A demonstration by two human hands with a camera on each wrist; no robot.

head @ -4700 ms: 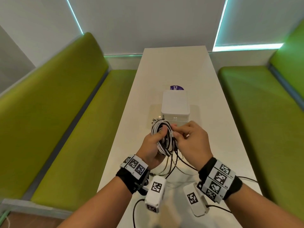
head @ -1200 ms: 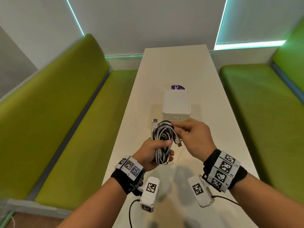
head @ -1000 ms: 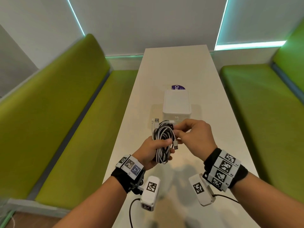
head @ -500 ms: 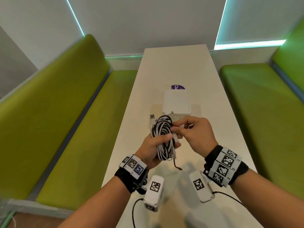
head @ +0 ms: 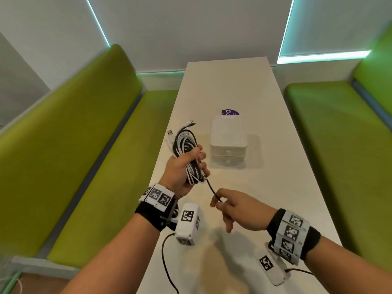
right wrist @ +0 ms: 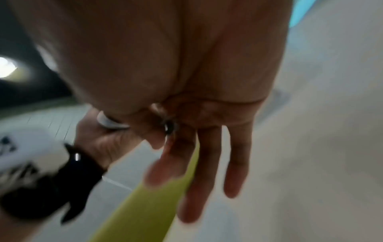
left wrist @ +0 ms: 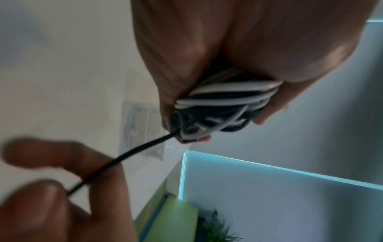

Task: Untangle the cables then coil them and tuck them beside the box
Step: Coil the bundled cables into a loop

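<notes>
Head view: left hand (head: pixel 182 166) grips the cable coil (head: pixel 186 149); right hand (head: pixel 235 209) pinches its black cable end (head: pixel 213 190).

A white table (head: pixel 229 85) runs between two green benches (head: pixel 70 132), a purple sticker (head: pixel 230 112) on it.

My left hand (left wrist: pixel 217 54) fills the top of the picture. Its fingers are curled tight around a bundle of cables (left wrist: pixel 223 104), some white and some black. One black cable (left wrist: pixel 132 152) comes out of the bundle and runs straight down to the left. There my right hand (left wrist: pixel 62 193), all blurry, pinches it between thumb and fingers. Behind the hands I see the pale desk (left wrist: pixel 72 81) and a blurry white box (left wrist: pixel 140 127) on it.
</notes>
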